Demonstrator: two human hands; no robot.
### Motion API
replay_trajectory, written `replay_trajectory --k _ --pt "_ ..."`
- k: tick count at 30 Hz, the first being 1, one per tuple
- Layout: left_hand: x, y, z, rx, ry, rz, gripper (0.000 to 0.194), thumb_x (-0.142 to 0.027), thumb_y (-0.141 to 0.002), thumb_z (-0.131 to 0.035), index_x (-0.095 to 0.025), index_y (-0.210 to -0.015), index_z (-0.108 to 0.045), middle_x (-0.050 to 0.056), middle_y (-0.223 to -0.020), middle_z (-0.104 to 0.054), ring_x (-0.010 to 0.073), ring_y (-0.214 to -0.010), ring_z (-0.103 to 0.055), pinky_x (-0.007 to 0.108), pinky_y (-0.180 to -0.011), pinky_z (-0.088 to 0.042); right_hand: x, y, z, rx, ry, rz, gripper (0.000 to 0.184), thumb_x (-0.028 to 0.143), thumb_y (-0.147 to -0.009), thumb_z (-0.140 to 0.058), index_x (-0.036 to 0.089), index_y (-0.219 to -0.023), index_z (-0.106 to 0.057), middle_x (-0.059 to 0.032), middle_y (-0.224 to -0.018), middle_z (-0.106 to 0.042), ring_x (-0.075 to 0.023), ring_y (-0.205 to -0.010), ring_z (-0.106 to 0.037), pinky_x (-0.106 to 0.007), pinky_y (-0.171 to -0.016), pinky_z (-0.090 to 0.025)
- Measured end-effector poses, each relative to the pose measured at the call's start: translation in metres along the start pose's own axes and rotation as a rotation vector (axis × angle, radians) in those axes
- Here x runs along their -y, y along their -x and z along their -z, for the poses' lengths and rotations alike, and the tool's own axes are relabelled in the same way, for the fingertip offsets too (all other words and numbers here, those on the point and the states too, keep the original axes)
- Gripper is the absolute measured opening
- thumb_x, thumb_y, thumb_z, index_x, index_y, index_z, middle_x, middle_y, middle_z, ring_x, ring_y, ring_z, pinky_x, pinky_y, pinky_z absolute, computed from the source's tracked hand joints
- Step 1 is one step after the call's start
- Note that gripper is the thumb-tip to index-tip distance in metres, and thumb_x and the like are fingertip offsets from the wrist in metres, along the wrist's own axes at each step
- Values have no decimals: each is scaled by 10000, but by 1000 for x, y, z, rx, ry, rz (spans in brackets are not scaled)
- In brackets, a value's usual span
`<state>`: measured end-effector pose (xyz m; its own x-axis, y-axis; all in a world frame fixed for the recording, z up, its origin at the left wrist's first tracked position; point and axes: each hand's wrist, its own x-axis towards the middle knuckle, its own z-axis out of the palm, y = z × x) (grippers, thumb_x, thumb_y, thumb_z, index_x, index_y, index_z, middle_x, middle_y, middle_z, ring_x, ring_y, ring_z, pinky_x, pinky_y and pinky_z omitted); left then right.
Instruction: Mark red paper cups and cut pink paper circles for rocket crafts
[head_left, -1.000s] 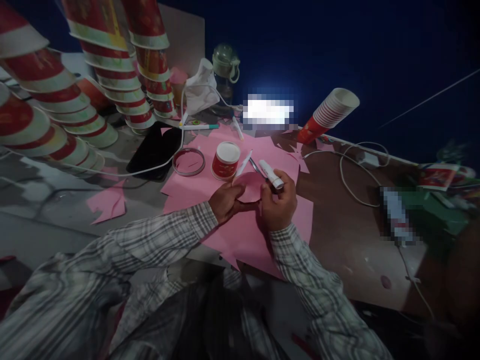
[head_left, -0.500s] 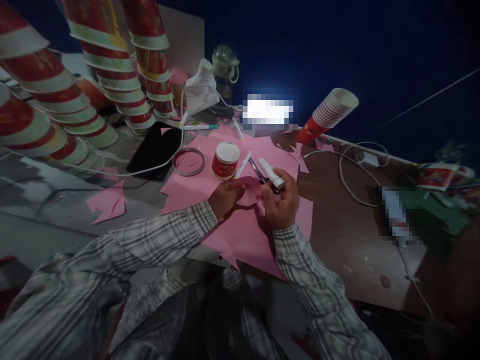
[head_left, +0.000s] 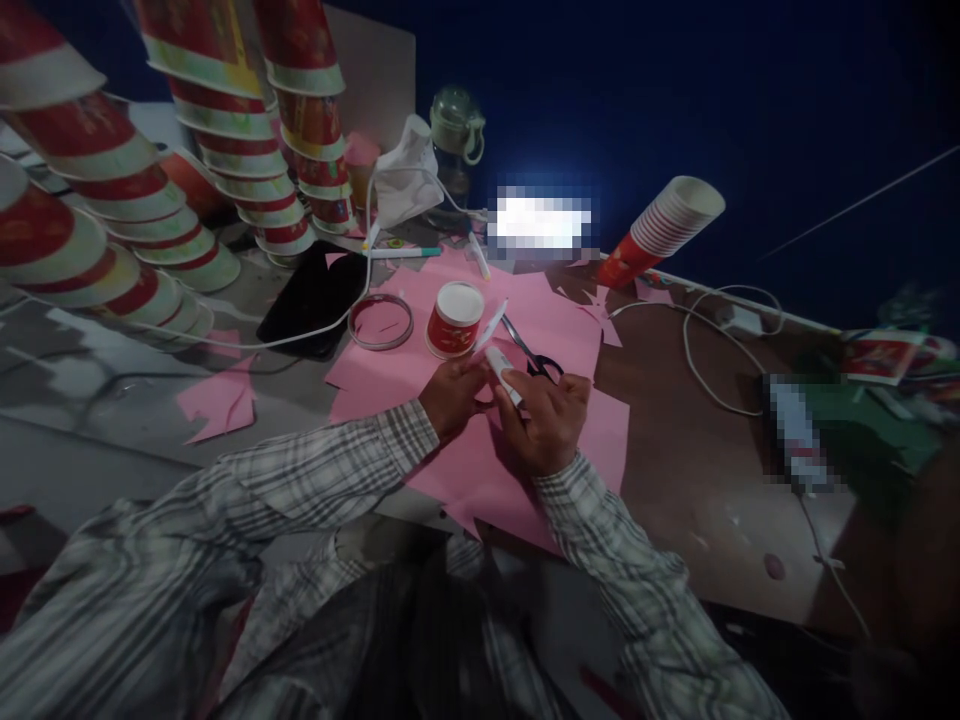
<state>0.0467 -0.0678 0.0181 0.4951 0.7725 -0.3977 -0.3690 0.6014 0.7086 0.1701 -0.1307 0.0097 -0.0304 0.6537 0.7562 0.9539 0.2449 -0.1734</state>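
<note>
Head view: use the inverted red-and-white paper cup (head_left: pixel 454 322) as the landmark; it stands mouth-down on overlapping flat pink paper sheets (head_left: pixel 581 480). The left hand (head_left: pixel 452 400), just on the wearer's side of the cup, is closed in a thumb-and-finger pinch on a small pink paper piece (head_left: pixel 485 394), largely hidden by the fingers. The right hand (head_left: pixel 551 422), to the right of the cup and nearer the wearer, is closed around a short white cylindrical tube (head_left: pixel 501 372), its far end angled toward the cup. Contact between tube and piece cannot be determined. A slim white pen (head_left: pixel 492 325) lies just right of the cup; black-handled metal scissors (head_left: pixel 544 368) lie farther right, beside the right hand. Caution: excessive pressure from the tube may crease the piece or push it out of the pinch. A forward drift of the left hand may tip the cup. A rightward sweep of the right knuckles may catch the scissors and drag the sheets beneath.
</note>
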Motion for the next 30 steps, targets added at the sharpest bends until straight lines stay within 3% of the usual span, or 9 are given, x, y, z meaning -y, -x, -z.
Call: replay_trajectory --k 4,7,12,17,20,23,27,30 --pt "-2 0 0 9 62 42 232 -181 -814 -723 -136 -1042 -709 70 -936 -741 190 -861 -711 386 -818 -651 -12 -3 7 -117 109 -54 134 239 -945 -633 220 -1060 -699 8 -769 -768 -127 -563 -585 -357 -779 -342" --pt "1 -1 1 -16 79 3 173 -171 -816 -725 -141 -983 -692 27 -828 -683 166 -808 -676 425 -838 -662 -9 -3 10 -208 112 -60 122 261 -946 -637 217 -1049 -686 3 -776 -776 -134 -567 -614 -352 -778 -365" --pt "6 -4 2 -54 52 -4 15 -147 -850 -678 -158 -856 -669 -23 -710 -584 110 -651 -598 353 -782 -657 8 0 3 -64 -20 5 135 255 -973 -613 206 -1058 -706 6 -750 -759 -123 -587 -618 -352 -791 -354" --pt "1 -3 0 -48 75 33 133 -156 -844 -703 -148 -977 -717 48 -881 -713 178 -798 -708 384 -798 -663 -7 1 -1 -52 -1 -62 156 227 -955 -639 206 -1081 -728 -14 -817 -783 -132 -610 -618 -362 -798 -349" --pt "-2 -1 -2 -77 78 49 191 -168 -859 -701 -124 -1043 -725 102 -1008 -744 217 -886 -731 446 -832 -672 -20 1 1 -169 22 -181 142 274 -949 -656 206 -1049 -731 -41 -874 -788 -152 -661 -635 -359 -793 -410" --pt "-4 0 -4 -96 82 39 189 -159 -881 -675 -121 -1060 -718 111 -1035 -746 227 -926 -732 506 -885 -664 -24 2 -3 -246 -122 -425 271 379 -955 -640 199 -1147 -703 -80 -981 -761 -189 -783 -668 -345 -753 -498" --pt "-2 1 -5 -65 108 50 126 -164 -886 -688 -117 -1002 -705 70 -904 -716 234 -943 -728 572 -949 -633 -17 5 -14 -132 -425 -609 481 434 -926 -652 198 -1342 -595 -52 -943 -710 -164 -718 -651 -323 -684 -556" --pt "-1 2 -4 -7 138 71 152 -181 -876 -725 -127 -1015 -698 46 -889 -694 221 -941 -721 589 -979 -615 -15 5 -20 -123 -473 -664 452 374 -886 -680 201 -1299 -618 -47 -932 -714 -172 -759 -678 -342 -739 -596"
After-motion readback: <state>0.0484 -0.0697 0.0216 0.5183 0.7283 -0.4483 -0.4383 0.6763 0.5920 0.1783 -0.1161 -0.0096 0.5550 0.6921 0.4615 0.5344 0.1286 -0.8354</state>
